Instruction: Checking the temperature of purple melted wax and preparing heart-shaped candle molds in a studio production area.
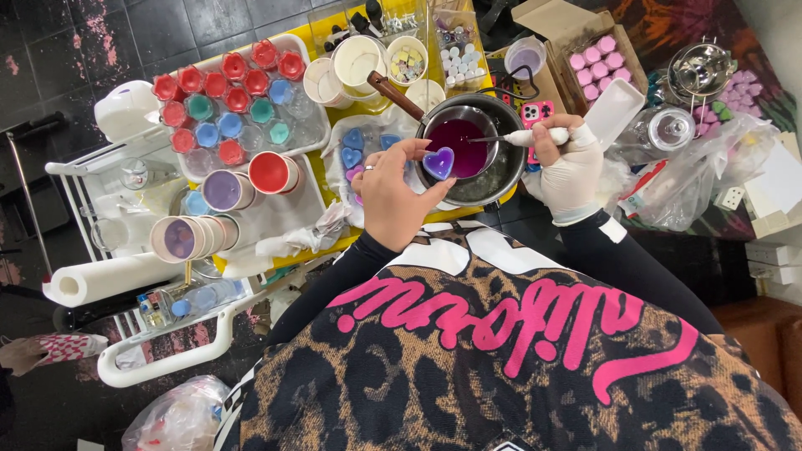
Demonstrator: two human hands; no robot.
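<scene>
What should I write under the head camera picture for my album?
Bare left hand holds a purple heart-shaped mould over a metal pot of purple liquid; gloved right hand holds a white-handled stirrer.

Spoon's point(501, 139) tip under purple liquid point(464, 147)

The person wears a loose top in a leopard print of tan, brown and black, crossed by large hot-pink script lettering, with white panels near the neckline. Beneath it, tight black long sleeves cover both arms down to the wrists. The right hand point(571, 167) wears a thin white glove whose cuff meets the black sleeve; a small white patch sits on that sleeve. The left hand point(394, 196) is ungloved and has a ring on one finger.
</scene>
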